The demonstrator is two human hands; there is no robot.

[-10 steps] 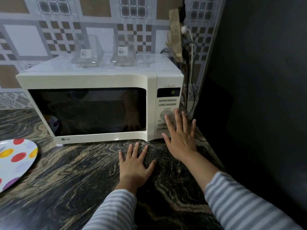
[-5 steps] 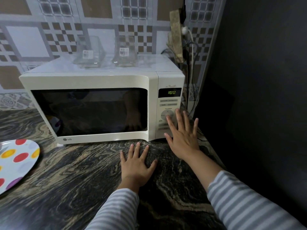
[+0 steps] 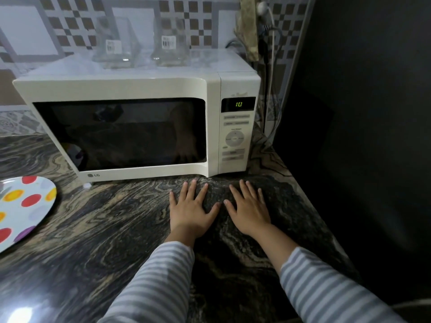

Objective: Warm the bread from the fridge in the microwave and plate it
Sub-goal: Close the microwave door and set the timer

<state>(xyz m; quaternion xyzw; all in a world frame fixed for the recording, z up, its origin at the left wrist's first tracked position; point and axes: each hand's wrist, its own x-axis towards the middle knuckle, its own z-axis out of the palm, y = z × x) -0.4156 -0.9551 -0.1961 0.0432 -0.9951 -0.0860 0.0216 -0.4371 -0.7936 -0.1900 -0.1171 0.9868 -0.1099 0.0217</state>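
A cream microwave [image 3: 140, 89] stands on the dark marbled counter [image 3: 93, 229] with its door closed. Its green display [image 3: 238, 104] reads 10. The window is dark and no bread shows through it. A white plate with coloured dots [image 3: 25, 206] lies at the left edge of the counter. My left hand [image 3: 190, 210] rests flat on the counter in front of the microwave, fingers spread, holding nothing. My right hand [image 3: 250, 209] lies flat beside it, below the control panel [image 3: 235, 138], also empty.
Two clear glass containers [image 3: 116, 46] with labels stand on top of the microwave. Cables and a plug [image 3: 265, 31] hang down the tiled wall at its right. A dark tall surface [image 3: 361, 136] borders the counter on the right.
My right hand came down off the control panel and now lies flat on the counter. The display went from 0 to 1:00 to 10. The view shifted closer and lower.
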